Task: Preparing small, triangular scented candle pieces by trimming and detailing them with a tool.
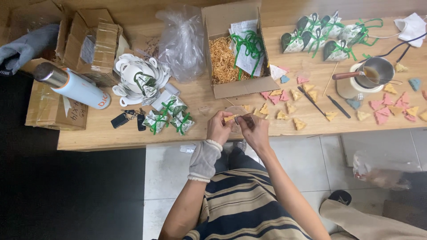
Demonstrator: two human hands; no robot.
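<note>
At the table edge (133,141) (floor open below), left hand (219,128) and right hand (254,130) pinch a yellow triangle (229,118) together.

small piece (232,119) between left hand (219,127) and right hand (254,130): mostly covered by fingers, perhaps a yellow triangle | grey cloth (26,44): cut by left edge | white mask (411,27): clipped at right edge

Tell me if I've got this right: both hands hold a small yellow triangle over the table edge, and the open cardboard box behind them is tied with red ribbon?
Not quite. The head view shows green ribbon in the cardboard box, not red. The rest holds: left hand and right hand hold a yellow triangle over the table edge.
</note>
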